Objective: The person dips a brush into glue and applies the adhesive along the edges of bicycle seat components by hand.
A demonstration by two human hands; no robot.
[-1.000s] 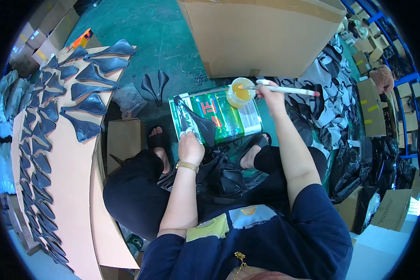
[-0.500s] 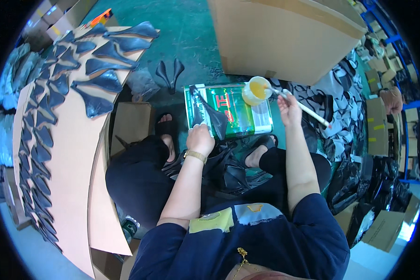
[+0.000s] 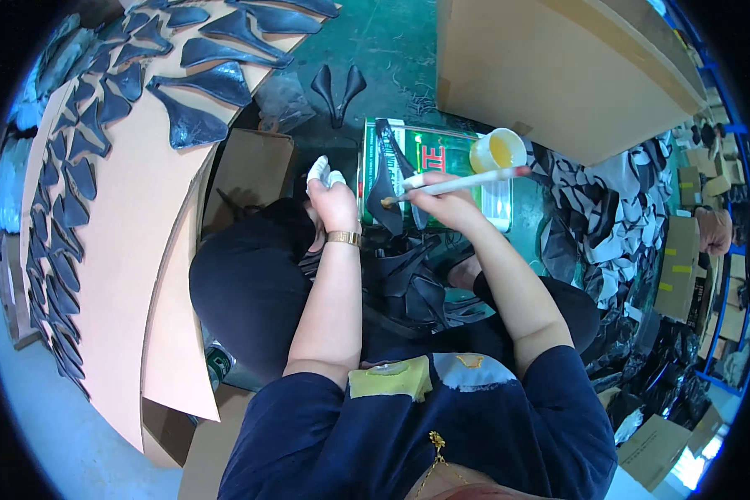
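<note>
A black V-shaped piece [image 3: 383,185] lies on a green tin [image 3: 432,150] in front of me. My right hand [image 3: 446,202] is closed round the pale handle of a brush [image 3: 483,177], whose bristles touch the lower, wider part of the piece. A white tub of yellow liquid [image 3: 498,152] stands on the tin's right end. Just left of the tin, my left hand [image 3: 333,202] is raised with its fingers up and apart, white covers on the fingertips. It holds nothing that I can see.
On my left, a large cardboard sheet [image 3: 129,275] bears rows of black pieces. Another V-shaped piece [image 3: 338,93] lies on the green floor beyond the tin. A big carton [image 3: 550,83] stands far right, near a heap of grey and black scraps [image 3: 612,208].
My right hand has brought the brush from the tub leftward onto the black piece. My left hand has let go of the piece and moved off left. The whole view has shifted.
</note>
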